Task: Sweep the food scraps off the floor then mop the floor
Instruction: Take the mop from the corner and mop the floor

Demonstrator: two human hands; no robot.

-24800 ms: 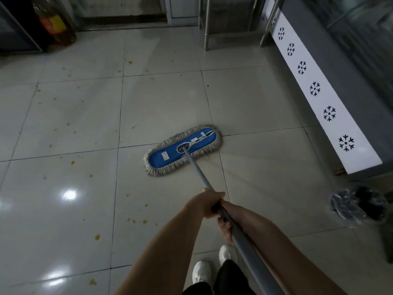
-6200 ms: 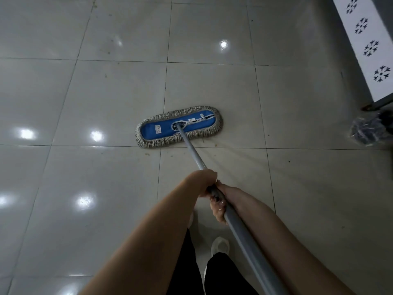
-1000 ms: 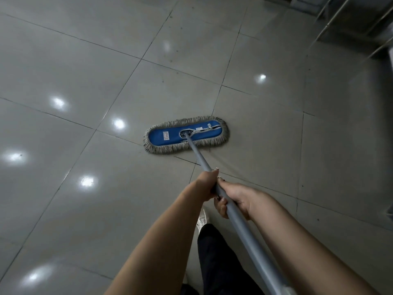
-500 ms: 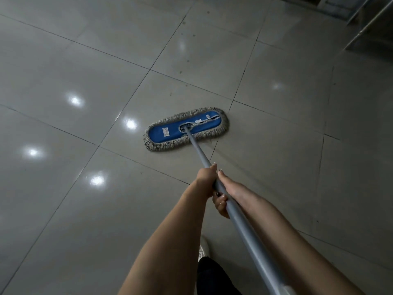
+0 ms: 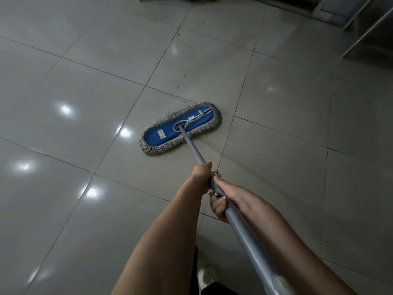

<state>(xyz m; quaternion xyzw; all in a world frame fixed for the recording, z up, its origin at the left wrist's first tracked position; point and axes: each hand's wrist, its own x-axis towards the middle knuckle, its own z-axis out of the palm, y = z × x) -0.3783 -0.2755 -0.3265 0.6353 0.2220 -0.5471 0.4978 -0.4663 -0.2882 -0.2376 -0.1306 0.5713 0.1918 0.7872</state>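
Your left hand [image 5: 201, 175] wraps grey mop handle [image 5: 229, 206] from above; your right hand [image 5: 230, 199] grips same handle just behind it, fingers curled under. Handle runs from 5 o'clock up toward centre. Flat mop head [image 5: 180, 128], blue top, grey fringe, lies flat on pale tiled floor [image 5: 74, 103], tilted toward 2 o'clock. Small dark specks [image 5: 178, 87] on tile at 12 o'clock of mop head. White shoe [image 5: 205, 277] at 6 o'clock. Metal legs [image 5: 368, 28] at 2 o'clock.

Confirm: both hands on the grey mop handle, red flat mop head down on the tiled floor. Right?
Not quite. The mop head is blue with a grey fringe, not red, as the head view shows. The rest holds: left hand and right hand both grip the grey mop handle, and the head lies flat on the tiled floor.
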